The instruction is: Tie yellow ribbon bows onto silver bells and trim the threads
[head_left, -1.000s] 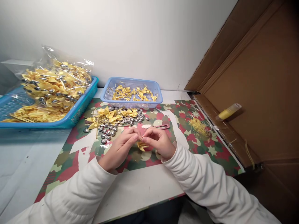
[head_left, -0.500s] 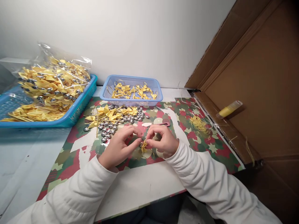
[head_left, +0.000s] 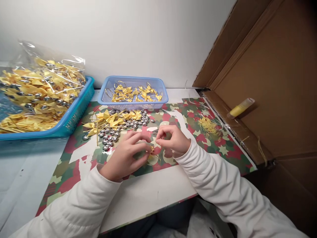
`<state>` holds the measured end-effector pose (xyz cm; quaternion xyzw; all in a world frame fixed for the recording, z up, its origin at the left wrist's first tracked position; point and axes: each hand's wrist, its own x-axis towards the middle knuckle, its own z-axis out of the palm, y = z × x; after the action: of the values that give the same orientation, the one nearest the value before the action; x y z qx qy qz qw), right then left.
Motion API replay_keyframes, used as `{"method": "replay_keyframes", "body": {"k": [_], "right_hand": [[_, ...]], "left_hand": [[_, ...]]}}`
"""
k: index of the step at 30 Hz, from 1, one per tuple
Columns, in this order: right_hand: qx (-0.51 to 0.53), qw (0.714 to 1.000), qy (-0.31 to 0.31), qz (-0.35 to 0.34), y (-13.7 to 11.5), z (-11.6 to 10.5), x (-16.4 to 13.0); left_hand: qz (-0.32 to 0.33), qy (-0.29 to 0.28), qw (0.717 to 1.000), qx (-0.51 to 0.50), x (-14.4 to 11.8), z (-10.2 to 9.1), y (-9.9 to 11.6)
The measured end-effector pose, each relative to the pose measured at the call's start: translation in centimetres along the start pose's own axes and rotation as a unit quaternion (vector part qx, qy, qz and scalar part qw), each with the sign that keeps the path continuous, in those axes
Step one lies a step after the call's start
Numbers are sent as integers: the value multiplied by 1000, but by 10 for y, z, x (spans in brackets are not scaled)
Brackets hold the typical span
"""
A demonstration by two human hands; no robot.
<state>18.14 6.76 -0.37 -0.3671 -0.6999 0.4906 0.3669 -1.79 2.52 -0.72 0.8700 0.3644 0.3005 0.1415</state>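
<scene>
My left hand and my right hand meet over the patterned mat, both pinching one small yellow ribbon bow between their fingertips. The bow sits just above the mat, partly hidden by my fingers. Thin gold thread trails from it under my right hand. A pile of silver heart charms mixed with loose yellow bows lies just beyond my left hand.
A small blue basket of bows stands at the back. A large blue tray with a clear bag of finished bows is at the left. Yellow thread scraps, a yellow tube and cardboard walls are on the right.
My view has drifted down and right, shifting everything up-left. My hands have drawn slightly apart, the right one lifting a little, still working the same bow.
</scene>
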Motion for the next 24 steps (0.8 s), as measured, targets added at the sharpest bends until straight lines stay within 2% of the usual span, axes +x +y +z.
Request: {"method": "replay_keyframes", "body": {"k": [2, 6, 14, 18, 22, 24], "right_hand": [[19, 999, 13, 28, -1, -3, 2], [64, 997, 25, 36, -1, -6, 4], [124, 990, 26, 65, 0, -13, 6], [131, 988, 34, 69, 0, -12, 6], [116, 991, 44, 48, 1, -7, 5], [111, 992, 52, 42, 3, -5, 5]], "left_hand": [[37, -28, 998, 45, -1, -1, 1], [67, -65, 992, 88, -1, -5, 1], [78, -69, 989, 104, -1, -11, -1], [52, -67, 993, 87, -2, -7, -2], [-1, -20, 999, 45, -2, -1, -3], [-9, -16, 999, 37, -2, 0, -3]]}}
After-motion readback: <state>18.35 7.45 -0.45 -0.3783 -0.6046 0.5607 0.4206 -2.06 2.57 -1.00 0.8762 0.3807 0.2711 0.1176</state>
